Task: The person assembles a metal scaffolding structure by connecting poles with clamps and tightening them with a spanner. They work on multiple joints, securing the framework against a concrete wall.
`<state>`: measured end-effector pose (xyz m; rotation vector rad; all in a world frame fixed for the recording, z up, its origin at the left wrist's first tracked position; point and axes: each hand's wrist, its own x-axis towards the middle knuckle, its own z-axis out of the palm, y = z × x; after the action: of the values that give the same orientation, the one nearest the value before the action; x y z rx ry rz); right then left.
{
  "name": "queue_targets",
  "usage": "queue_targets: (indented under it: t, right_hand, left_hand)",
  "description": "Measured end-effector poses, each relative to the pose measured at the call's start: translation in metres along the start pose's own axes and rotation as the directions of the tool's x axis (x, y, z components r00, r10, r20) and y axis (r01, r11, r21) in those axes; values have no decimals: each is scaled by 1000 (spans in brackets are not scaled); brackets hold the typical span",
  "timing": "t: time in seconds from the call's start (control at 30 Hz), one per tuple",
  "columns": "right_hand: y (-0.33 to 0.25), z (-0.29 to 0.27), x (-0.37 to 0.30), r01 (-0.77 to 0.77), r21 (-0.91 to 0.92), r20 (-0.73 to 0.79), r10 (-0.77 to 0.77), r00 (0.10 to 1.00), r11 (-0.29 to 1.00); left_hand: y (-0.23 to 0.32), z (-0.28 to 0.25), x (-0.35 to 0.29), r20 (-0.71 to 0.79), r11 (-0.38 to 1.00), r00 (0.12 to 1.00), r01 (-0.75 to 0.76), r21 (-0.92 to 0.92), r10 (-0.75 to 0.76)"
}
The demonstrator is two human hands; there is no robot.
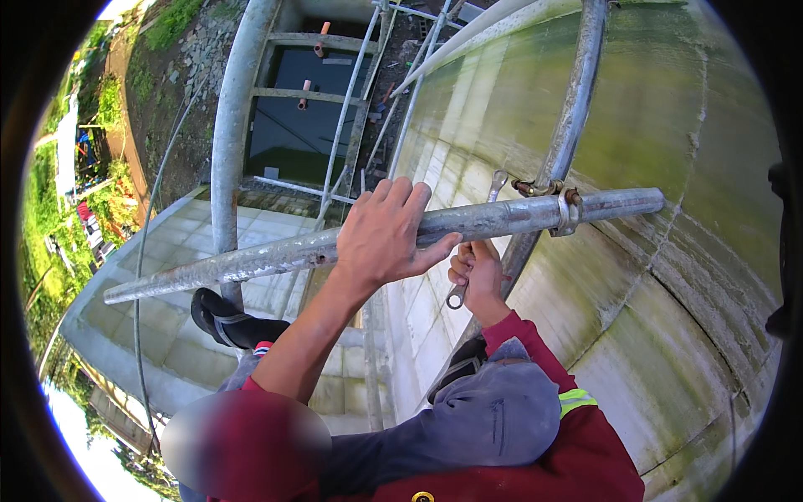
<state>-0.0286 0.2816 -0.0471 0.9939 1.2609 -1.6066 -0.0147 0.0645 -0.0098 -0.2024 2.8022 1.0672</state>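
Observation:
A grey metal scaffold pipe [276, 253] lies crosswise, its right end a little higher. My left hand [383, 233] rests over the middle of this pipe, fingers bent across the top and thumb stretched along it. Just right of it and lower, my right hand [478, 276] is closed around a metal wrench [456, 297]. The wrench's ring end sticks out below the fist, and its other end rises behind the pipe. A scaffold clamp [569, 211] grips the pipe near its right end and joins it to a slanting pole [577, 100]; the wrench's upper end is near the clamp's bolt.
Another thick pole [226, 142] stands at left, by my foot in a dark sandal [219, 318]. A cable [138, 326] hangs on that side. Far below lies a water-filled pit [301, 117] with orange pipe stubs. A stained, curved wall [669, 109] fills the right side.

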Motion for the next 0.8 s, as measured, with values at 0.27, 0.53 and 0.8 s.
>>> queue_targets:
  t: [0.27,0.53,0.8]
  right_hand:
    - [6,-30,19,85,108,26,-88,996,990]
    - [-3,-13,-20,-53,29,71,51,996,998]
    - [-1,-121,-104,157,-692,132,-91,987,704]
  left_hand:
    - [1,0,3,-30,1000,999,-12,12,12]
    - [0,1,3,-83,1000,996,-12,1,12]
    - [6,5,2,-29,999,1000,2,52,0]
